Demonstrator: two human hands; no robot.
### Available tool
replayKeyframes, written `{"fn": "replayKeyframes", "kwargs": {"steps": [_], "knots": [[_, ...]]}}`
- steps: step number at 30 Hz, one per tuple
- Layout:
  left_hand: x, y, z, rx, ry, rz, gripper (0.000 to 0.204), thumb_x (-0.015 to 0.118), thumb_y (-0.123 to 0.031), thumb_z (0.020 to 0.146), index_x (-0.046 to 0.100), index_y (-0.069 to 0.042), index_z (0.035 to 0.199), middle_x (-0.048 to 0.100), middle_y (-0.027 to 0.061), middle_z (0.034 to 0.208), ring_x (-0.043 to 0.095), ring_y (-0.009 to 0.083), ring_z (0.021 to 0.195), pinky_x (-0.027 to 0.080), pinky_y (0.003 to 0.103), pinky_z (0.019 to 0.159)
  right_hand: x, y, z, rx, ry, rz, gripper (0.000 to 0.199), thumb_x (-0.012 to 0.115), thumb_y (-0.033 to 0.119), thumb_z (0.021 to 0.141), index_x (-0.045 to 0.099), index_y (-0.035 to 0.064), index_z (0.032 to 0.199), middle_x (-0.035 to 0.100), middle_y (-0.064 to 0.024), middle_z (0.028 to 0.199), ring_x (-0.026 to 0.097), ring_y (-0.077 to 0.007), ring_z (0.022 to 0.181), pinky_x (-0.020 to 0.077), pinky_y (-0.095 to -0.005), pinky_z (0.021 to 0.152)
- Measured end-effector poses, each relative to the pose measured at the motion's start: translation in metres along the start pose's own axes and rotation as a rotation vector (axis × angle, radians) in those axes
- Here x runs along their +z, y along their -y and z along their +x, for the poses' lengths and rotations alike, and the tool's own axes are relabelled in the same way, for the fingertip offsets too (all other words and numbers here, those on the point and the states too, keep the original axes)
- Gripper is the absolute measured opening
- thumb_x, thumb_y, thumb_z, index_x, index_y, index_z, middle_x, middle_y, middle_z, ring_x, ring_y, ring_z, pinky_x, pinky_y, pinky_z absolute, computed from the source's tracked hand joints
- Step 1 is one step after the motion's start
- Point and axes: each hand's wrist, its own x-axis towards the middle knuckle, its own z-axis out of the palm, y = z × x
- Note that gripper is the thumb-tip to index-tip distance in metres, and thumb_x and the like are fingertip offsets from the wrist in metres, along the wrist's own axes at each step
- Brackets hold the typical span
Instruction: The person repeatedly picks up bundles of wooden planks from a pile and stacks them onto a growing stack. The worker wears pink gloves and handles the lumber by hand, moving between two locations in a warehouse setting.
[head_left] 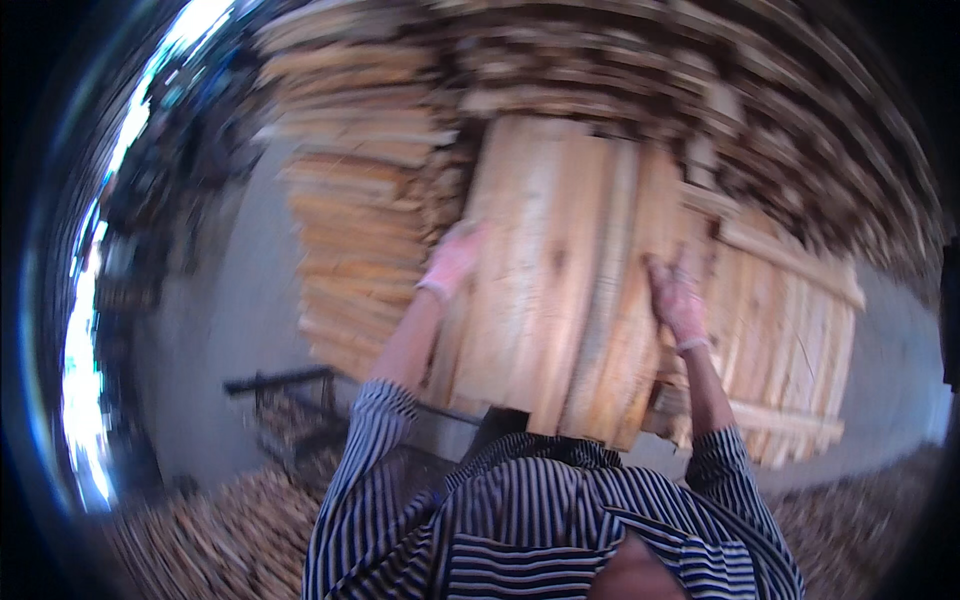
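In front of tall stacks of cut timber (360, 190), a person in a striped shirt (540, 520) holds a bundle of pale wooden boards (560, 290) up at chest height, its lower ends close to the body and its upper ends tipped away. The left hand (452, 262), in a thin glove, lies flat and spread against the bundle's left edge; the right hand (678, 300), also gloved, is curled over the right side, fingers wrapped on the boards. The boards look stiff, rough-sawn and fairly heavy as a bunch, and loose ones could slide against each other, so a grip on both outer edges, pressing inward, seems the soundest hold. A wooden pallet (790, 350) leans behind on the right; a dark metal frame (290, 400) stands low left, with wood offcuts (220, 530) littering the ground.
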Motion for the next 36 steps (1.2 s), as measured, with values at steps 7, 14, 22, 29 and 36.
{"fn": "replayKeyframes", "kwargs": {"steps": [7, 14, 22, 29, 36], "knots": [[-0.018, 0.046, -0.008, 0.012, 0.078, -1.171, 0.087, 0.057, -0.063, 0.095, 0.04, 0.002, 0.15, 0.044, 0.0201, 0.154, 0.041, 0.0367, 0.142, 0.029, 0.041, 0.119, -0.068, 0.1, 0.007, -0.01, -0.599, 0.172, 0.079, 0.067, 0.034, 0.095, 0.027, 0.0101, 0.159, 0.036, -0.0296, 0.154, 0.039, -0.0444, 0.14, 0.0337, -0.048, 0.116], [0.003, 0.292, -0.122, -0.542, -0.404, -1.457, 0.037, 0.062, -0.051, 0.095, 0.056, -0.014, 0.091, 0.051, 0.0022, 0.073, 0.049, 0.0234, 0.065, 0.035, 0.04, 0.056, -0.097, 0.278, 0.055, -0.66, -0.324, 0.331, 0.07, 0.067, 0.027, 0.094, 0.036, 0.0055, 0.154, 0.046, -0.0234, 0.151, 0.043, -0.0378, 0.141, 0.038, -0.0474, 0.116], [0.022, 0.448, -0.154, -0.881, -0.378, -1.426, 0.034, 0.07, -0.055, 0.089, 0.059, -0.023, 0.093, 0.047, -0.0021, 0.073, 0.044, 0.0167, 0.061, 0.038, 0.036, 0.056, 0.103, 0.46, 0.16, -0.45, 0.806, 0.019, 0.066, 0.065, 0.05, 0.093, 0.056, 0.0044, 0.14, 0.058, -0.0179, 0.142, 0.059, -0.0324, 0.126, 0.0455, -0.0364, 0.108], [0.054, 0.536, -0.068, -0.394, -0.338, -1.317, 0.042, 0.071, -0.04, 0.088, 0.058, -0.016, 0.12, 0.063, 0.0034, 0.091, 0.061, 0.0268, 0.082, 0.047, 0.041, 0.069, 0.297, 0.493, 0.174, -0.949, 0.718, -0.744, 0.055, 0.055, 0.044, 0.098, 0.051, 0.0078, 0.139, 0.063, -0.0201, 0.124, 0.066, -0.0349, 0.115, 0.0533, -0.0452, 0.094], [0.043, 0.491, 0.002, -0.343, -0.315, -0.216, 0.088, 0.062, 0.005, 0.086, 0.019, -0.014, 0.161, 0.051, 0.0232, 0.147, 0.051, 0.0398, 0.134, 0.044, 0.044, 0.11, 0.414, 0.469, 0.145, -0.06, 0.232, 0.13, 0.103, 0.052, 0.07, 0.091, 0.016, -0.0051, 0.152, 0.044, -0.0318, 0.147, 0.056, -0.0411, 0.128, 0.0474, -0.0486, 0.104]]}}
